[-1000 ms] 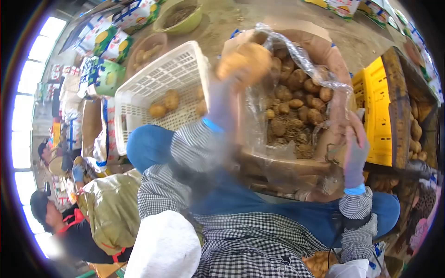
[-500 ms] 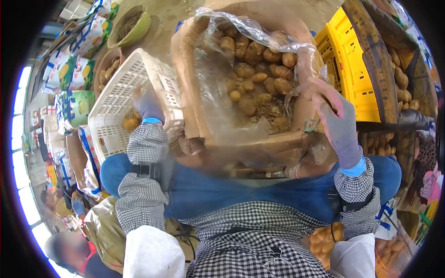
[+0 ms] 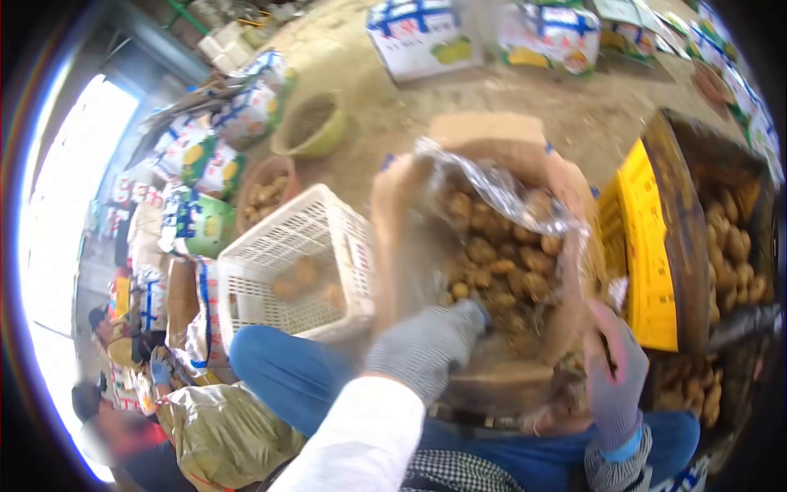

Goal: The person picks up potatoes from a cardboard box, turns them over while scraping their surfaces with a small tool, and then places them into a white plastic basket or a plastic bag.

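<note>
A cardboard box [image 3: 459,385] lined with clear plastic [image 3: 500,193] stands in front of my knees. Many soil-covered potatoes [image 3: 500,266] fill it, with dry plant bits among them. My left hand [image 3: 430,344], in a grey glove, reaches over the near rim to the potatoes; its fingertips are blurred and partly hidden. At the box's right rim, my right hand [image 3: 616,377], also gloved, has its thumb and fingers apart, with no potato visible in it. Left of the box, a white plastic crate [image 3: 234,266] holds a few blurred potatoes [image 3: 307,275].
A yellow crate [image 3: 648,246] stands close on the right, beside a dark-sided bin of potatoes [image 3: 730,254]. Left and behind are a bowl of potatoes [image 3: 266,197] and a green tub [image 3: 316,127]. Printed cartons [image 3: 422,41] line the back. A person [image 3: 123,435] is at lower left.
My left hand has left the white crate and moved right into the cardboard box. More potatoes show in the crate. The view has shifted; my right hand stays by the box's right rim.
</note>
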A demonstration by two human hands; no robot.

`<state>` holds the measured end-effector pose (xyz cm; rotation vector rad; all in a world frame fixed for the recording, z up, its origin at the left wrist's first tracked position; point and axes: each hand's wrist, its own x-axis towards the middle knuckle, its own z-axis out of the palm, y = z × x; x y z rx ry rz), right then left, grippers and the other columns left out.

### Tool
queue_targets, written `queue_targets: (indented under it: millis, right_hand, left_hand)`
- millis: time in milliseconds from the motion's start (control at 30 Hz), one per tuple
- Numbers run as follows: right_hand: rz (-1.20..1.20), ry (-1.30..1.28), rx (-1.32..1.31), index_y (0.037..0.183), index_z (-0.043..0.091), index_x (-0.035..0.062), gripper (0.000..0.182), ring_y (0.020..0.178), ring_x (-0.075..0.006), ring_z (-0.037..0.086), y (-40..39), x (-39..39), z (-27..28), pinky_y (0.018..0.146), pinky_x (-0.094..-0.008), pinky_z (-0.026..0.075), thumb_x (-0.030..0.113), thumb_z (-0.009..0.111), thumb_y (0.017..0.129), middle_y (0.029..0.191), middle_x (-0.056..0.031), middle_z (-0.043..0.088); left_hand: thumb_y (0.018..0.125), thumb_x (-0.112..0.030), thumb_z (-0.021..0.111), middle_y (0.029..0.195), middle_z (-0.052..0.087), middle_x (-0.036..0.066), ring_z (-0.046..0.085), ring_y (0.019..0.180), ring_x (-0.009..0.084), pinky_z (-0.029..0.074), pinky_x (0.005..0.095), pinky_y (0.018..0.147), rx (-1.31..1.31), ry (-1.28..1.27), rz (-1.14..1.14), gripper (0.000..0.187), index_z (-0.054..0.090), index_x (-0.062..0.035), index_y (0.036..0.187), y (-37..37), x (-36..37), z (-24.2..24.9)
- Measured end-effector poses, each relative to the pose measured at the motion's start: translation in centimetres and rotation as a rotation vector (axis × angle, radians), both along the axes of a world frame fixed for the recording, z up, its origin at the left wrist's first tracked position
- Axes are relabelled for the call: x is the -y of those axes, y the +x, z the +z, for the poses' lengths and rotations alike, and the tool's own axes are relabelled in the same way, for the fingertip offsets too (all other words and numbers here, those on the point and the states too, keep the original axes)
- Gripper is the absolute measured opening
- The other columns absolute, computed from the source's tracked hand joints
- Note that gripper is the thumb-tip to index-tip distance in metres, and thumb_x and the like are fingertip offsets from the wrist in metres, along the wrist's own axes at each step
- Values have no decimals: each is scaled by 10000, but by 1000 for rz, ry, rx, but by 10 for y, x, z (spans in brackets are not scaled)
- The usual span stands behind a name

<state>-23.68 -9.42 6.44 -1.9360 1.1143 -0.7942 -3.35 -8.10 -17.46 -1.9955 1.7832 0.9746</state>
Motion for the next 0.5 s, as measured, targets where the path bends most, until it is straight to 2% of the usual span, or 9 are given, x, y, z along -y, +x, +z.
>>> queue_targets:
  millis: [133,200,267,333,400,500]
  right_hand:
    - [-16,-74,42,1167,637,10,315,1005,-272,653,0,7,-6,872,-331,499,-15,578,859,1107,-182,667]
    - [-19,-51,72,1194,620,-3,323,1007,-228,638,-2,9,-9,871,-309,490,-27,551,880,1143,-161,653]
    - [-29,41,100,1257,581,-25,356,1033,-156,607,2,8,-12,897,-269,461,-45,518,907,1214,-112,627]
    - [-37,134,164,1358,504,6,428,919,-98,597,8,5,-14,792,-212,476,-36,490,932,1184,-83,622]
    - [-52,346,280,1448,400,51,484,696,-47,543,13,3,-26,618,-170,454,4,452,968,1044,-69,638]
    - [25,525,353,1485,338,86,500,536,-36,452,27,-7,-32,502,-173,404,42,413,992,926,-55,630]
  left_hand:
    - [870,-222,631,1086,611,130,615,936,248,528,377,790,-109,30,38,442,520,-110,1283,11,0,9]
    - [873,-218,629,1103,605,124,611,950,238,528,375,797,-275,29,112,460,506,-109,1303,32,-3,30]
    - [877,-214,628,1121,599,119,607,963,227,528,372,804,-605,70,263,478,493,-107,1323,57,-4,59]
    - [881,-210,626,1138,594,113,603,976,216,527,370,811,-1024,184,459,496,479,-105,1343,73,-5,90]
    - [885,-206,624,1155,588,107,599,989,205,527,367,818,-1362,250,614,514,466,-104,1363,76,-10,120]
    - [891,-200,622,1181,579,99,593,1009,189,526,363,828,-1639,177,742,541,445,-101,1393,72,-29,155]
